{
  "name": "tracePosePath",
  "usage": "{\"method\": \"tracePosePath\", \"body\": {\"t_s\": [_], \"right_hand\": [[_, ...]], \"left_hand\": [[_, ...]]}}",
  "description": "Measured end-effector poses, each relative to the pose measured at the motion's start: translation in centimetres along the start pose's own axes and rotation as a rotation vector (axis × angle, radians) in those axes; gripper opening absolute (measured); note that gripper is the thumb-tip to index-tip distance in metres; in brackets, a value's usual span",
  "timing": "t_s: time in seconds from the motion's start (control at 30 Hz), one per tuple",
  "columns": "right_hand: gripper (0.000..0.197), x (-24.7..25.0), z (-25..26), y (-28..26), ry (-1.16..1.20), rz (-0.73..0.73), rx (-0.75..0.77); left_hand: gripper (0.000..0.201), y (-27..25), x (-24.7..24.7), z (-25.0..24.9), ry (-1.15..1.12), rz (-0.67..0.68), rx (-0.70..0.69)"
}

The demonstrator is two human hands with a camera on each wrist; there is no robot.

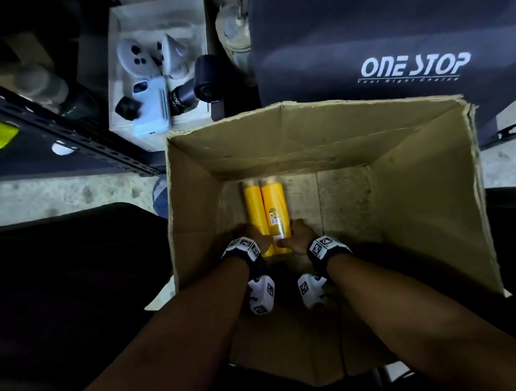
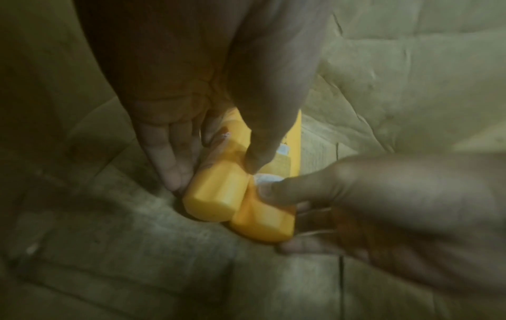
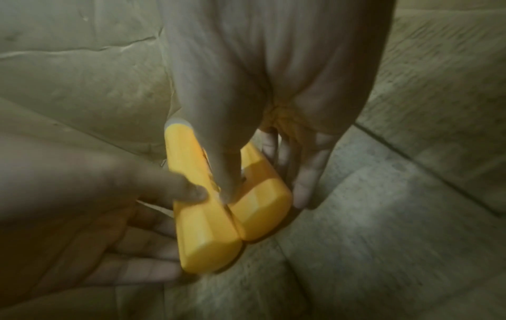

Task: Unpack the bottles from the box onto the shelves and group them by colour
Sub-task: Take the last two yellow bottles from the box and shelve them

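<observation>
- yellow bottles, two of them, lie side by side and touching on the floor of the cardboard box [image 1: 413, 188], caps toward the person; nothing else shows in the box.
- left hand [image 1: 254, 237] has its fingers along the outer side of the left bottle [image 1: 251, 207] and its thumb over the top, so its grip is closing on that bottle near the cap.
- right hand [image 1: 295, 236] does the same to the right bottle [image 1: 273, 208], thumb on top and fingers down the far side.
- wrist views are blurred, so how firmly either grip has set is probably not settled yet.
- to lift well, i judge each hand should wrap fully round the body rather than the cap, then raise straight up clear of the box walls.
- both belong together on the metal shelf [image 1: 56, 130] at the left.
</observation>
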State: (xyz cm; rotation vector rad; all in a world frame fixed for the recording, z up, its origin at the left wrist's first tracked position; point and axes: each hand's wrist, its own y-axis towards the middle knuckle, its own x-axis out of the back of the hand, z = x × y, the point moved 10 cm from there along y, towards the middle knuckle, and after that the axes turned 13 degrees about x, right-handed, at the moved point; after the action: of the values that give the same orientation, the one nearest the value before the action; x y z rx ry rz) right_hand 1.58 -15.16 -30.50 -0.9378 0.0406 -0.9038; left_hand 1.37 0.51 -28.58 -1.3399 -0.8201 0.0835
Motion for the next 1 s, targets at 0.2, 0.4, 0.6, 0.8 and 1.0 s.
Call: {"method": "tracePosePath", "body": {"t_s": [0.2,0.4,0.6,0.8,1.0], "right_hand": [[0.081,2.5,0.2,-1.1,-0.051,0.032,-0.049],[0.085,8.9,2.3,-3.5,-0.214,-0.045,-0.052],[0.076,13.3,5.6,-6.3,-0.222,-0.274,0.076],[0.048,14.5,10.3,-8.2,-0.436,-0.263,0.267],[0.055,13.9,10.0,-9.5,-0.459,-0.288,0.283]], "left_hand": [[0.057,-1.4,0.8,-1.1,-0.092,0.022,0.022],[0.064,-3.5,1.2,-1.9,-0.241,0.134,0.003],[0.057,-7.0,3.2,-2.4,-0.451,0.172,-0.005],[0.051,-9.6,7.5,-3.1,-0.500,0.002,-0.061],[0.057,-11.0,8.4,-3.4,-0.741,0.084,-0.136]]}}
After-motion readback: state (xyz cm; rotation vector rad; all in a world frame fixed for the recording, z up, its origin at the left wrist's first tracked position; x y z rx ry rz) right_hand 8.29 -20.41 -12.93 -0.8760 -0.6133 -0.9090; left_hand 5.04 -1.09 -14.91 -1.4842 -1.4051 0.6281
